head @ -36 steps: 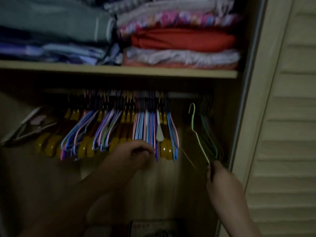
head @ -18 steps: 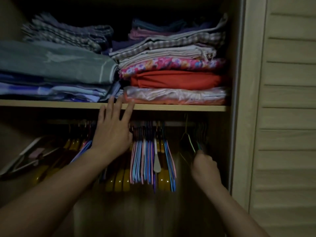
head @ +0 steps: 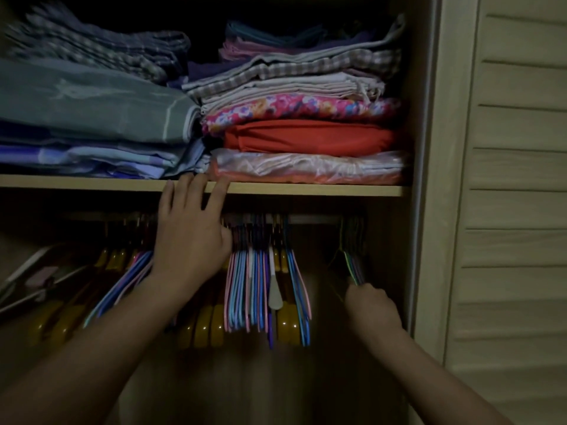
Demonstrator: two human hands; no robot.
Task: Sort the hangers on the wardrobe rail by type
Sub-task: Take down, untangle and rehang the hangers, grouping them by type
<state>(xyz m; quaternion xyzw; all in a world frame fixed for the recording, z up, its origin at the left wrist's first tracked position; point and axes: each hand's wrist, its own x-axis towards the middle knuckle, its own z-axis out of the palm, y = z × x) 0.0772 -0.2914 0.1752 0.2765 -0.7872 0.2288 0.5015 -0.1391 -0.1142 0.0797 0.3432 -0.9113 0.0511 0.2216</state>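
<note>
The wardrobe rail [head: 316, 219] runs under the shelf. A dense bunch of thin pink, blue and purple hangers [head: 260, 286] hangs at its middle, mixed with thick yellow hangers [head: 211, 325]. More yellow and blue hangers [head: 119, 280] hang to the left. My left hand [head: 191, 234] is raised in front of the rail with straight fingers, its fingertips at the shelf edge. At the rail's right end hangs a small group of thin green and dark hangers [head: 352, 259]. My right hand [head: 369, 305] grips their lower ends.
A wooden shelf [head: 306, 189] above the rail carries stacks of folded cloth [head: 300, 133]. The wardrobe's side wall [head: 425, 210] and a slatted door [head: 518, 210] stand at the right. A flat object [head: 33, 280] leans in the dark at the far left.
My left hand has risen from the hangers' lower ends to the rail and shelf edge. My right hand carried the green hanger up to the rail's right end. The view tilted upward.
</note>
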